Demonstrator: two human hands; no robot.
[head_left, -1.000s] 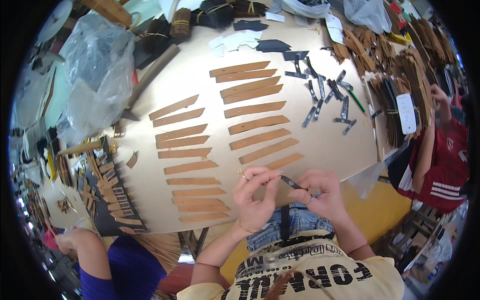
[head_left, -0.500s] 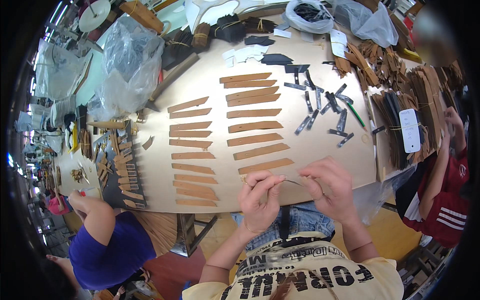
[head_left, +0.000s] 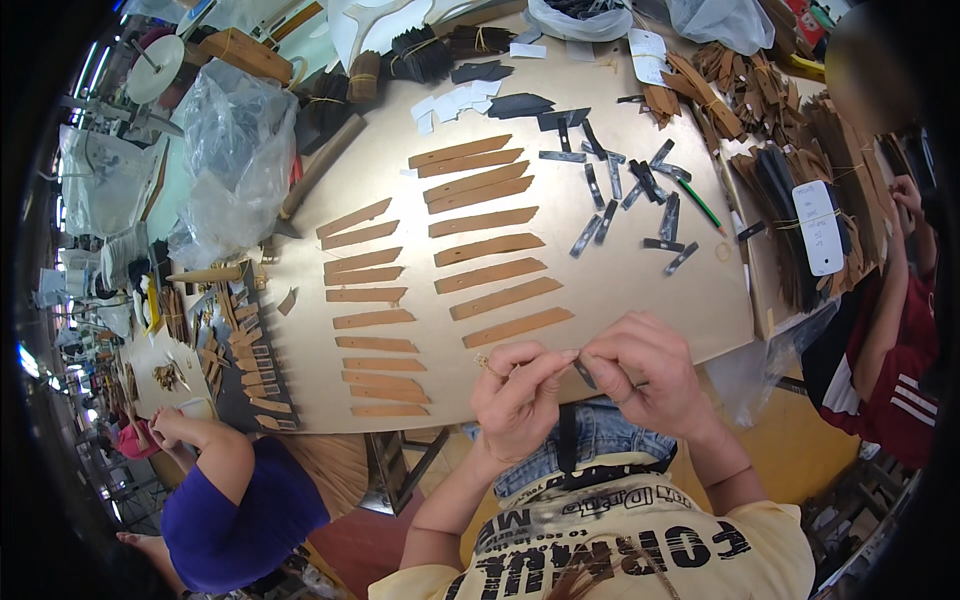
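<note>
Over the table's near edge, my left hand [head_left: 518,400] and my right hand [head_left: 645,375] meet with fingers pinched. Between the fingertips is a small dark strip [head_left: 585,375], tilted and mostly covered by the fingers. Both hands appear to grip it. Just beyond them lie brown leather-like strips in two columns: a right column of longer ones [head_left: 505,299] and a left column of shorter ones [head_left: 373,319]. Small black strips with greyish patches [head_left: 668,215] are scattered to the far right, beside a green pencil [head_left: 706,207].
Bundled dark and brown strips [head_left: 770,220] with a white tag [head_left: 818,228] stand at the right. Plastic bags [head_left: 235,150], a hammer-like tool [head_left: 325,165] and a dark board of brown pieces [head_left: 262,365] lie left. Co-workers sit at both sides, one in purple [head_left: 245,510].
My hands have come closer together. The dark strip, stretched between them before, now hangs tilted at the fingertips. The whole view has shifted slightly; the person in purple has moved an arm.
</note>
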